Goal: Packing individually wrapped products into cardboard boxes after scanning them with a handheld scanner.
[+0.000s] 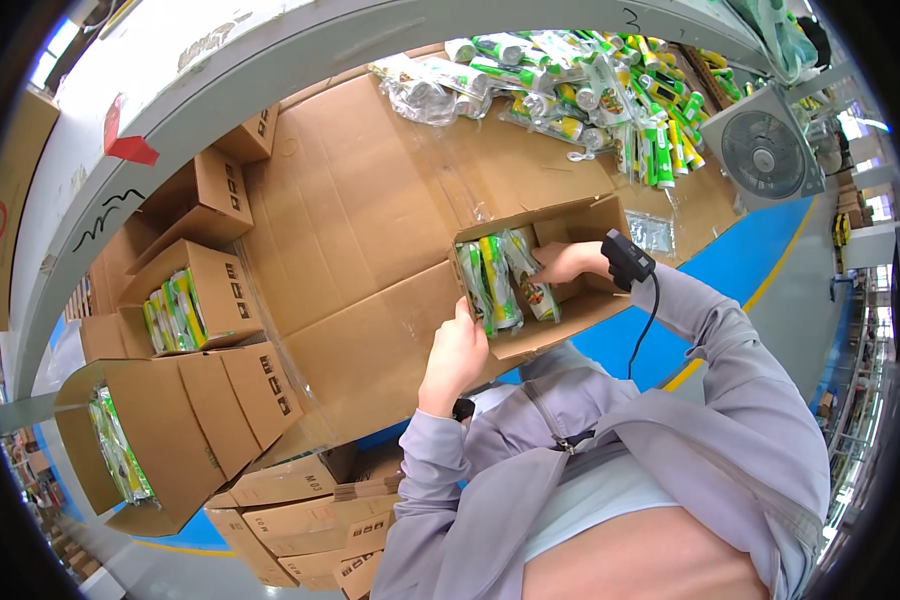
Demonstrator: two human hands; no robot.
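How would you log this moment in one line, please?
Left hand: at near left corner of carton | right hand: inside carton, at packets | packets: in carton's left part | packet pile: beyond carton

Bright, even light, glints on clear plastic packaging point(418, 94), strong fisheye bending, black rounded corners

**Open box point(560, 338) at the near edge of the table point(355, 205), packet pile point(660, 150) behind**

Packets point(495, 285) lie in the left half of the open box. The left fingers point(463, 312) are at its left wall; the right fingers point(552, 262) are inside, by the rightmost packets. A flat bag point(652, 233) lies just right of the box. The fan point(763, 155) stands right of the pile. Along the table's left side, the nearest box point(200, 400) and the middle box point(232, 290) contain packets. Cartons point(295, 520) sit below the near edge, toward the left.
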